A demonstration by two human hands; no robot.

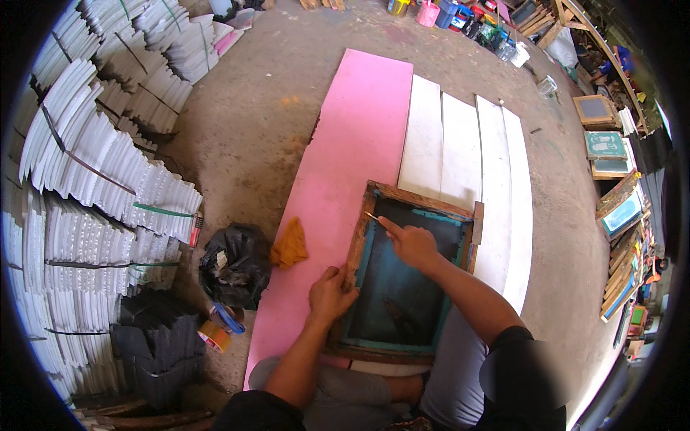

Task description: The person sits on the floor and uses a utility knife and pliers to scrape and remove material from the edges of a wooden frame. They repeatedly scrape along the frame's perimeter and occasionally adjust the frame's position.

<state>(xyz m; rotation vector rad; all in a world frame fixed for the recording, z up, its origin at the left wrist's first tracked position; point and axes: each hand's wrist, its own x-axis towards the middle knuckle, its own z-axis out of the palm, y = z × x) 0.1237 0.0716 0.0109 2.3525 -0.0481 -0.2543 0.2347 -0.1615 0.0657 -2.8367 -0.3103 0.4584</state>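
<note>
A wooden screen-printing frame (369, 208) with dark mesh and teal-stained inner edges lies across my lap and the boards. My left hand (332, 294) is closed around its left side, thumb on the wood. Over the upper left of the mesh is my right hand (411, 243), index finger stretched forward. A thin pale stick-like piece (370, 215) juts from that hand's fingertips at the frame's inner edge; its exact kind is too small to tell. Lower on the mesh rests a dark tool shaped like pliers (399, 316). A short wooden block (478, 223) sits at the frame's upper right corner.
Beneath the frame spread a pink sheet (352, 122) and white boards (460, 144). An orange cloth (290, 243), black plastic bag (236, 262) and tape rolls (214, 335) lie left, beside strapped white stacks (93, 165). More frames (619, 208) line the right; paint containers (428, 13) stand far off.
</note>
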